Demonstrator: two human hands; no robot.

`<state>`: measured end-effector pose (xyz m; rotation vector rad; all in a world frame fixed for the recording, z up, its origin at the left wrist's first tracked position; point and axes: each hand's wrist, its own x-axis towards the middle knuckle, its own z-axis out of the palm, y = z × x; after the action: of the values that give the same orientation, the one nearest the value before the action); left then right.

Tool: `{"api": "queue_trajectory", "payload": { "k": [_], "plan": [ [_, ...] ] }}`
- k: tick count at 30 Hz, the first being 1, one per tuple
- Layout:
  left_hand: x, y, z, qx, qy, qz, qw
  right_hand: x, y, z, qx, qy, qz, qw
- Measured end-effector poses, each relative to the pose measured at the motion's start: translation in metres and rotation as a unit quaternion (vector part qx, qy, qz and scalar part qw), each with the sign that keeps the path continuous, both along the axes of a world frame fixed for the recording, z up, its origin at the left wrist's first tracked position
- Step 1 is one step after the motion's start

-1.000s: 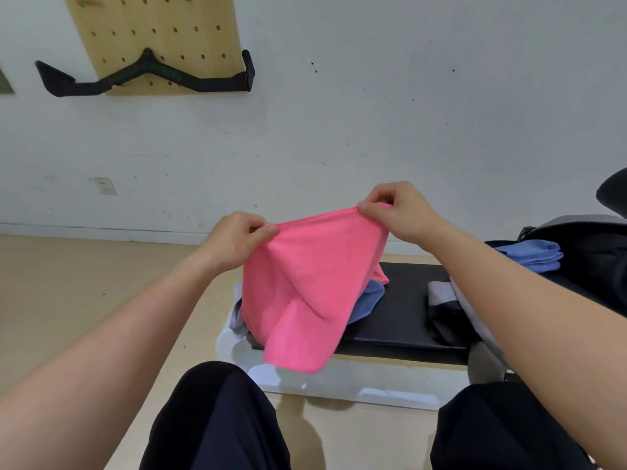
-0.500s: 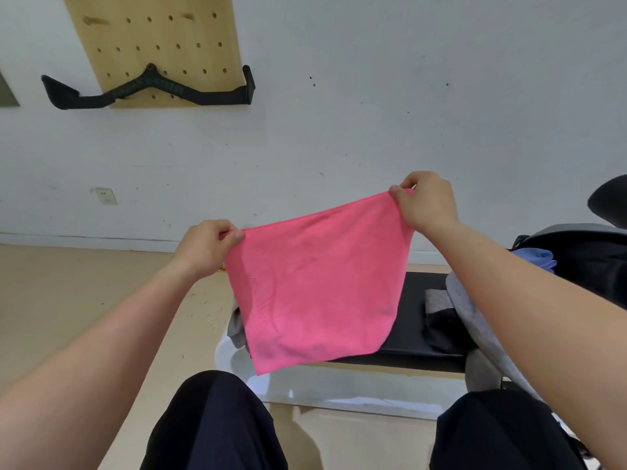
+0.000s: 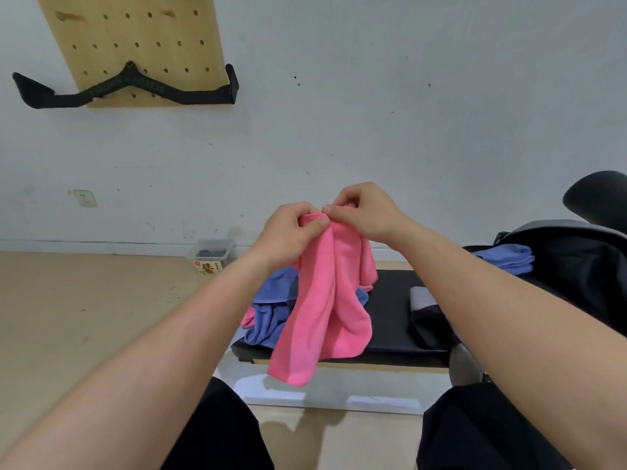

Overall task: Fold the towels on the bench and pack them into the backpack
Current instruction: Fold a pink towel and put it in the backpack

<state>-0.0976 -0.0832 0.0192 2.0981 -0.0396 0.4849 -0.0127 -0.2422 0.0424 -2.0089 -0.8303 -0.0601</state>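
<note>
Left hand, right hand drawn together, both pinching pink towel above black bench; white wall behind.

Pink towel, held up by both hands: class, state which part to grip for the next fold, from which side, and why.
Probably the bottom hem, from below. The pink towel hangs doubled, its top edge pinched together by the left hand and right hand, so the lower edge dangles free in front of the bench.

Black trousers on both knees (forearms bare to the wrists).
</note>
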Motion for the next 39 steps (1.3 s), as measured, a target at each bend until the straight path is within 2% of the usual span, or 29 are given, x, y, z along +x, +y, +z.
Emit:
{"api": "queue_trajectory", "payload": {
  "k": [2, 7, 14, 17, 21, 26, 30, 33, 36, 39],
  "plan": [
    [0.0, 0.009, 0.005, 0.012, -0.022, 0.036, 0.999, -0.001, -0.01, -0.001, -0.008, 0.039, 0.024, 0.999],
    [-0.008, 0.039, 0.023, 0.047, -0.037, 0.116, 0.991, 0.004, -0.027, -0.023, -0.104, 0.088, 0.056, 0.989],
    [-0.023, 0.082, 0.034, 0.108, -0.043, 0.185, 0.976, 0.007, -0.035, -0.051, -0.165, 0.041, -0.012, 0.985],
    [-0.029, 0.097, 0.032, 0.096, -0.034, 0.221, 0.97, 0.013, -0.038, -0.041, -0.183, 0.003, -0.048, 0.982],
    [-0.03, 0.098, 0.032, 0.094, -0.043, 0.241, 0.965, 0.022, -0.041, -0.005, -0.134, -0.052, -0.101, 0.985],
    [-0.015, 0.078, 0.063, 0.064, -0.081, 0.233, 0.967, 0.027, -0.05, 0.051, -0.04, -0.12, -0.164, 0.978],
    [0.002, 0.046, 0.098, 0.074, -0.117, 0.206, 0.969, 0.026, -0.064, 0.088, 0.015, -0.119, -0.213, 0.97],
    [0.012, 0.022, 0.119, 0.068, -0.129, 0.176, 0.974, 0.022, -0.08, 0.109, 0.032, -0.12, -0.237, 0.964],
    [0.018, 0.006, 0.119, 0.052, -0.105, 0.155, 0.981, 0.023, -0.097, 0.111, 0.029, -0.118, -0.258, 0.958],
    [0.017, 0.008, 0.099, 0.117, -0.088, 0.177, 0.973, 0.026, -0.114, 0.092, 0.007, -0.11, -0.286, 0.952]
  ]
}}
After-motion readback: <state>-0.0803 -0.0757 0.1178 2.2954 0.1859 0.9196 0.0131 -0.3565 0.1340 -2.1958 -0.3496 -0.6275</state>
